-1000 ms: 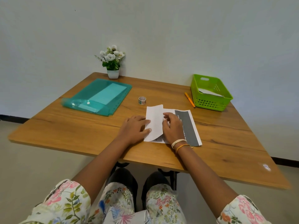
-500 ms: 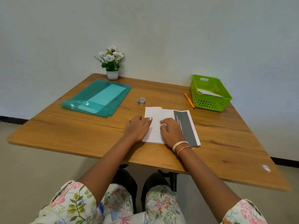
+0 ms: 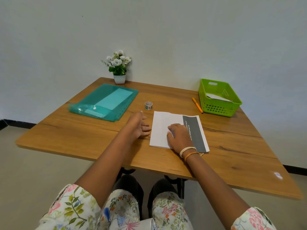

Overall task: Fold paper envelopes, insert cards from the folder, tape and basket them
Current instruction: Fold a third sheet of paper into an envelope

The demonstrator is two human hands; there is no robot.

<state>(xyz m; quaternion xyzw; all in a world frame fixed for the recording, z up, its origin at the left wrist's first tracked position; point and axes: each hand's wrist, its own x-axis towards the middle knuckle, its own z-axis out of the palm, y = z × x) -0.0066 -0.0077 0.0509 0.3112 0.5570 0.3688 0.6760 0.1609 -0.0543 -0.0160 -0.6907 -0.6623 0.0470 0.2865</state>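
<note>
A white sheet of paper [image 3: 163, 125] with a dark grey band along its right side lies folded flat on the wooden table [image 3: 83, 135]. My right hand [image 3: 180, 136] presses on the fold with flat fingers. My left hand [image 3: 138, 126] hovers just left of the paper, fingers relaxed and holding nothing. A teal plastic folder [image 3: 106, 102] with light cards inside lies at the left. A small roll of tape [image 3: 148, 105] stands behind the paper. The green basket [image 3: 217, 110] at the back right holds a folded white envelope [image 3: 217, 97].
An orange pen [image 3: 197, 105] lies beside the basket's left wall. A potted white flower [image 3: 119, 67] stands at the table's back edge against the wall. My knees are under the table's near edge.
The left flap of the paper has been folded down flat. My left hand has come off the paper and moved left. My right hand has stayed pressing on it.
</note>
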